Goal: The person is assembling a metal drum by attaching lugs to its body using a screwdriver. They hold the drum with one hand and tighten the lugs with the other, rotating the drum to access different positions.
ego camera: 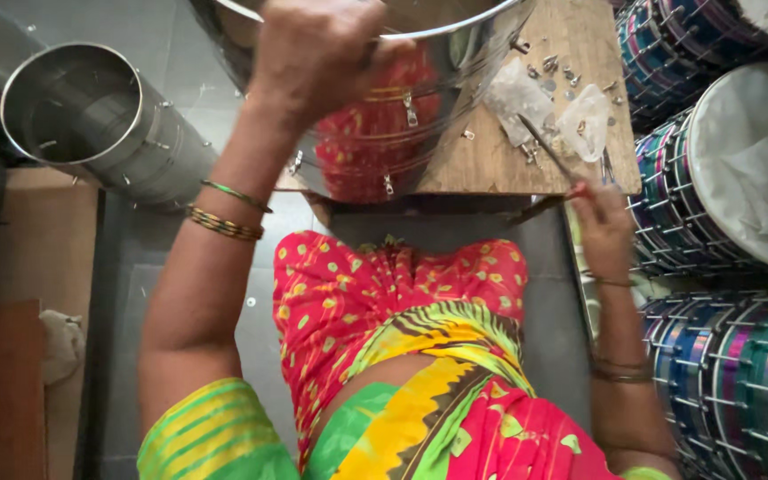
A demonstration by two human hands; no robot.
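steel drum shell (402,116) on wooden table (491,160), left hand (313,53) gripping its rim, right hand (602,218) pinching thin tool (548,151)

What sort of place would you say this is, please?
Probably a small drum-making workshop: finished drums stacked at one side, a bare steel shell lying on the floor, loose screws and fittings on the wooden bench.
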